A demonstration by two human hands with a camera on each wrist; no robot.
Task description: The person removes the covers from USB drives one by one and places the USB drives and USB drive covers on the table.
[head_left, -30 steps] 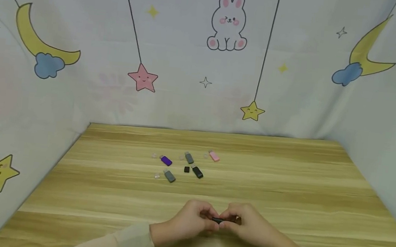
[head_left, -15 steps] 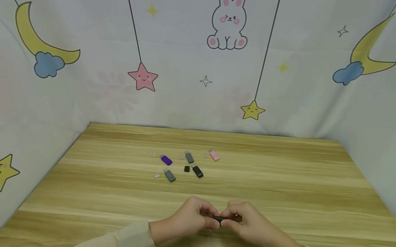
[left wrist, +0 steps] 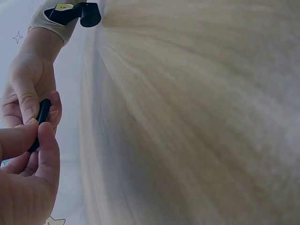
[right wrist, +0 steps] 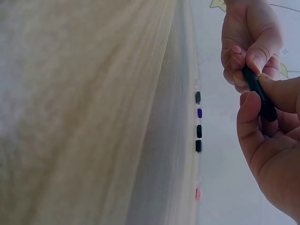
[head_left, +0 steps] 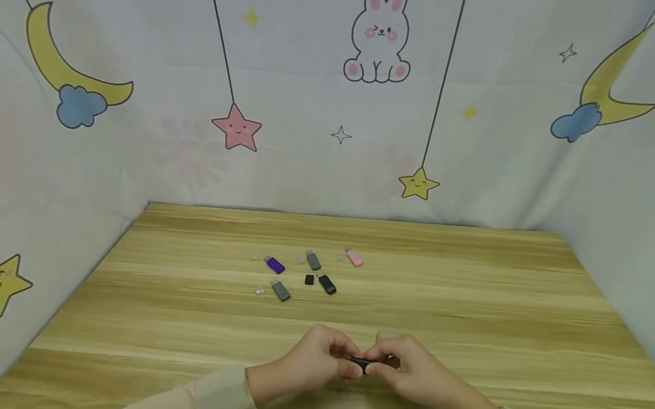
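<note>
Both hands meet over the near part of the wooden table, pinching one small black USB stick (head_left: 360, 363) from its two ends. My left hand (head_left: 312, 364) has its end between thumb and fingers; my right hand (head_left: 418, 374) grips the other end the same way. In the right wrist view the dark stick (right wrist: 260, 97) looks long and rounded at its tip, slanting between the two hands. Fingertips cover much of it, so whether a cap sits on it cannot be told.
Farther back on the table (head_left: 472, 297) lie uncapped USB sticks: purple (head_left: 275, 265), pink (head_left: 354, 258), black (head_left: 328, 284) and two grey, one nearer (head_left: 280, 291) and one farther (head_left: 313, 260). A black cap (head_left: 310, 280) and several clear caps lie beside them. Patterned cloth (head_left: 306, 176) encloses the table.
Over the last second the hands shift very slightly, and a little more of the black USB stick shows between the fingertips. The sticks on the table stay put.
</note>
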